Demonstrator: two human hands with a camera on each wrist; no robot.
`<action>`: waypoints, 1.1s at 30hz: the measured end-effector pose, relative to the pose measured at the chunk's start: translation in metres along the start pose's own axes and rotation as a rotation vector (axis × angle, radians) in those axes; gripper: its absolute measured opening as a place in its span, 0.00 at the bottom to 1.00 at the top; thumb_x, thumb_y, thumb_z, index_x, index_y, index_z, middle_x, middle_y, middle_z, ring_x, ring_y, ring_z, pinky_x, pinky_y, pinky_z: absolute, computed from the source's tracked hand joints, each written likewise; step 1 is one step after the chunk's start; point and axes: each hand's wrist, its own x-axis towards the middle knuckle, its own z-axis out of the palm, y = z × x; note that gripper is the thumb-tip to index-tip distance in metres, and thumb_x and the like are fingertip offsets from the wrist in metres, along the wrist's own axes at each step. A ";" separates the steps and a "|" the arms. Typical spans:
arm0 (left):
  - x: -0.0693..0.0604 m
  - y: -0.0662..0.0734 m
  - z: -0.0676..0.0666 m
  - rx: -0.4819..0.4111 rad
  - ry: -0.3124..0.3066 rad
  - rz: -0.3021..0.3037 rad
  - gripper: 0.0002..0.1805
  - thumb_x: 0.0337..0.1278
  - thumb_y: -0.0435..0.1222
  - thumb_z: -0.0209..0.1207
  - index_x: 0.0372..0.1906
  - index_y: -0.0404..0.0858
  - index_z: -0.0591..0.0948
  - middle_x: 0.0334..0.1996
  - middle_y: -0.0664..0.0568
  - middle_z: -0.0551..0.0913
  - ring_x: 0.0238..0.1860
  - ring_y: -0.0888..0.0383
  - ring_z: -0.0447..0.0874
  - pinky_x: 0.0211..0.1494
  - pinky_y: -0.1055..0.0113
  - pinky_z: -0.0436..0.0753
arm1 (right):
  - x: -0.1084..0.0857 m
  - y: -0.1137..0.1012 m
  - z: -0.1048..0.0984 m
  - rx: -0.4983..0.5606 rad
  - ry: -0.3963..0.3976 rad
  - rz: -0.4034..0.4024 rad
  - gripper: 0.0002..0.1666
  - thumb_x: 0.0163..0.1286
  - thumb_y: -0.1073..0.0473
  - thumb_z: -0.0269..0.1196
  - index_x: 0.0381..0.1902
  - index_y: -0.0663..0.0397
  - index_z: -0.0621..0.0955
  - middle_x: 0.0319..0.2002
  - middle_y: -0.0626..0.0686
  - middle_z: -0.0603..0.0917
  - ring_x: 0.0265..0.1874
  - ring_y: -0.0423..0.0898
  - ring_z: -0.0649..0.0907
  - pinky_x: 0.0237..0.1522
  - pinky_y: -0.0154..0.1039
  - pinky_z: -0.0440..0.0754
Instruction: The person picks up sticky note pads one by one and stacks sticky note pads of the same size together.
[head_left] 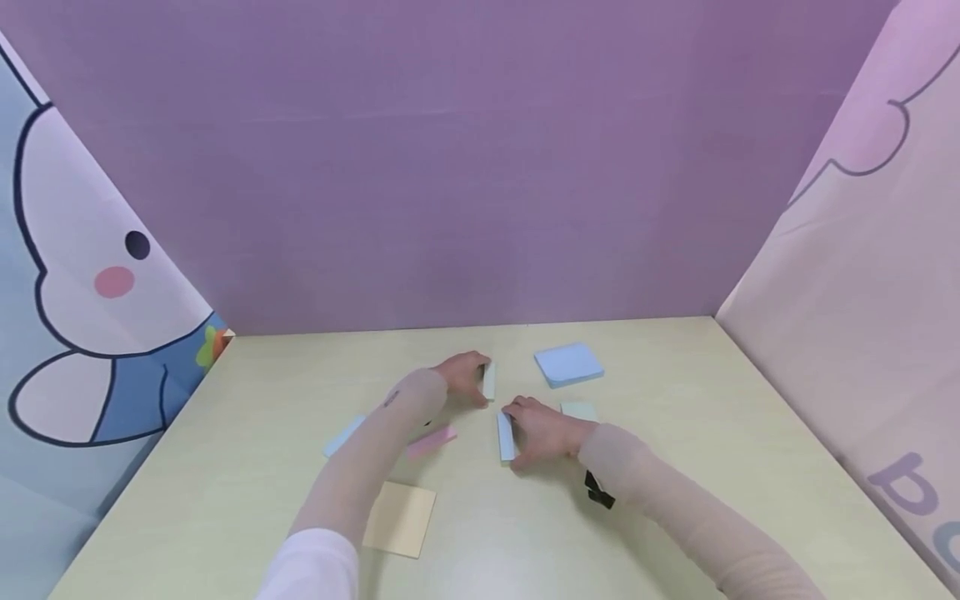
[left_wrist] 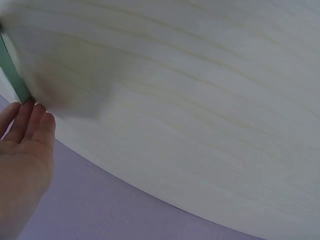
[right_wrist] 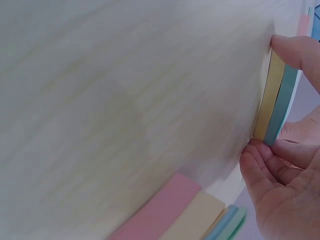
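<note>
In the head view my left hand (head_left: 465, 377) pinches a narrow pale-green sticky note pad (head_left: 489, 381) by its ends. The left wrist view shows that pad's green edge (left_wrist: 12, 70) at the fingertips, partly cut off by the frame. Nearer and to the right, my right hand (head_left: 546, 429) grips a pale-blue sticky note pad (head_left: 506, 437) between thumb and fingers. Up close in the right wrist view, a yellow layer (right_wrist: 270, 97) and a teal layer (right_wrist: 284, 100) lie side by side in this grip. A small gap separates the two held pads.
A blue pad (head_left: 568, 364) lies at the back right, a pale-green pad (head_left: 579, 410) behind the right hand. Near the left forearm are a blue piece (head_left: 345, 436), a pink pad (head_left: 431, 442) and a yellow square pad (head_left: 400, 518). A purple wall (head_left: 480, 167) stands behind the table.
</note>
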 end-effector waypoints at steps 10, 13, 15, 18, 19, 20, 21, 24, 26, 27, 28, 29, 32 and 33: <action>-0.007 -0.001 0.007 -0.055 0.041 0.020 0.47 0.32 0.41 0.73 0.64 0.34 0.65 0.61 0.46 0.68 0.61 0.49 0.67 0.66 0.60 0.66 | 0.000 0.001 0.001 -0.031 -0.008 0.000 0.53 0.44 0.43 0.72 0.62 0.64 0.65 0.54 0.54 0.71 0.52 0.46 0.70 0.57 0.40 0.72; -0.009 -0.003 0.009 -0.040 0.060 0.028 0.48 0.32 0.42 0.72 0.64 0.34 0.64 0.60 0.46 0.69 0.60 0.50 0.68 0.65 0.61 0.67 | 0.001 0.001 0.002 -0.030 -0.009 0.002 0.53 0.44 0.43 0.71 0.63 0.64 0.65 0.55 0.54 0.71 0.53 0.46 0.70 0.57 0.40 0.72; -0.011 -0.003 0.009 -0.032 0.068 0.031 0.48 0.32 0.44 0.72 0.64 0.34 0.64 0.60 0.46 0.68 0.60 0.50 0.68 0.65 0.60 0.67 | 0.002 0.001 0.002 -0.030 -0.007 0.002 0.53 0.44 0.43 0.71 0.63 0.64 0.65 0.55 0.53 0.71 0.53 0.46 0.70 0.57 0.40 0.72; -0.014 -0.003 0.008 -0.039 0.070 0.029 0.49 0.32 0.44 0.72 0.65 0.34 0.63 0.61 0.45 0.68 0.61 0.49 0.67 0.65 0.59 0.67 | 0.002 0.002 0.002 -0.031 -0.003 0.001 0.53 0.43 0.42 0.71 0.63 0.64 0.65 0.55 0.53 0.71 0.53 0.46 0.70 0.57 0.40 0.71; -0.015 -0.003 0.008 -0.040 0.069 0.028 0.49 0.32 0.44 0.72 0.65 0.34 0.63 0.61 0.45 0.67 0.61 0.49 0.67 0.65 0.59 0.66 | 0.002 0.002 0.002 -0.030 -0.002 0.003 0.53 0.43 0.43 0.71 0.63 0.64 0.65 0.55 0.53 0.71 0.53 0.46 0.70 0.57 0.40 0.71; -0.016 -0.002 0.008 -0.040 0.067 0.027 0.50 0.32 0.44 0.72 0.65 0.34 0.63 0.62 0.45 0.67 0.61 0.49 0.67 0.66 0.60 0.66 | 0.002 0.002 0.003 -0.031 -0.001 0.006 0.53 0.43 0.43 0.71 0.63 0.63 0.65 0.55 0.53 0.71 0.53 0.46 0.70 0.57 0.40 0.71; -0.016 -0.002 0.007 -0.040 0.068 0.025 0.50 0.32 0.44 0.72 0.65 0.34 0.62 0.62 0.45 0.66 0.62 0.49 0.66 0.66 0.60 0.66 | 0.001 0.001 0.003 -0.028 -0.002 0.009 0.53 0.43 0.43 0.71 0.63 0.63 0.65 0.54 0.53 0.71 0.53 0.46 0.70 0.57 0.40 0.71; -0.018 -0.001 0.007 -0.044 0.073 0.025 0.50 0.33 0.45 0.72 0.65 0.34 0.62 0.63 0.45 0.66 0.61 0.50 0.67 0.66 0.60 0.66 | 0.001 0.001 0.003 -0.018 -0.002 0.014 0.54 0.43 0.43 0.72 0.63 0.64 0.65 0.54 0.53 0.71 0.53 0.46 0.70 0.58 0.40 0.71; -0.020 0.000 0.006 -0.048 0.079 0.028 0.49 0.34 0.45 0.72 0.65 0.34 0.62 0.63 0.45 0.66 0.61 0.50 0.67 0.66 0.60 0.66 | 0.000 0.001 0.003 -0.009 -0.003 0.015 0.54 0.42 0.43 0.72 0.63 0.64 0.65 0.54 0.53 0.71 0.53 0.47 0.70 0.58 0.40 0.71; -0.020 0.001 0.005 -0.057 0.082 0.030 0.49 0.34 0.44 0.72 0.65 0.34 0.62 0.62 0.44 0.66 0.61 0.49 0.67 0.65 0.60 0.66 | 0.000 0.000 0.003 -0.004 -0.002 0.016 0.54 0.42 0.44 0.72 0.63 0.64 0.65 0.54 0.53 0.71 0.53 0.47 0.70 0.58 0.41 0.71; -0.021 0.001 0.005 -0.066 0.086 0.035 0.49 0.34 0.44 0.71 0.65 0.33 0.62 0.62 0.44 0.67 0.61 0.49 0.68 0.65 0.59 0.67 | 0.000 0.000 0.003 -0.002 0.001 0.016 0.54 0.42 0.44 0.72 0.63 0.64 0.65 0.54 0.53 0.71 0.53 0.47 0.70 0.58 0.41 0.71; -0.021 0.001 0.005 -0.074 0.088 0.040 0.48 0.35 0.44 0.71 0.65 0.33 0.62 0.62 0.43 0.67 0.60 0.49 0.68 0.65 0.59 0.67 | 0.000 0.000 0.003 0.003 0.004 0.016 0.54 0.42 0.44 0.72 0.63 0.64 0.65 0.55 0.54 0.71 0.54 0.47 0.70 0.58 0.41 0.71; -0.022 0.001 0.004 -0.102 0.098 0.052 0.47 0.35 0.43 0.71 0.65 0.32 0.63 0.61 0.43 0.67 0.60 0.48 0.68 0.64 0.58 0.67 | 0.000 0.000 0.003 0.010 0.011 0.019 0.55 0.42 0.45 0.73 0.63 0.65 0.64 0.55 0.54 0.71 0.54 0.48 0.70 0.59 0.41 0.71; -0.023 0.001 0.004 -0.108 0.102 0.054 0.47 0.35 0.43 0.71 0.64 0.32 0.63 0.61 0.42 0.67 0.60 0.47 0.68 0.64 0.57 0.68 | 0.000 0.000 0.003 0.011 0.013 0.018 0.54 0.42 0.45 0.73 0.63 0.65 0.64 0.55 0.54 0.71 0.54 0.48 0.70 0.59 0.42 0.71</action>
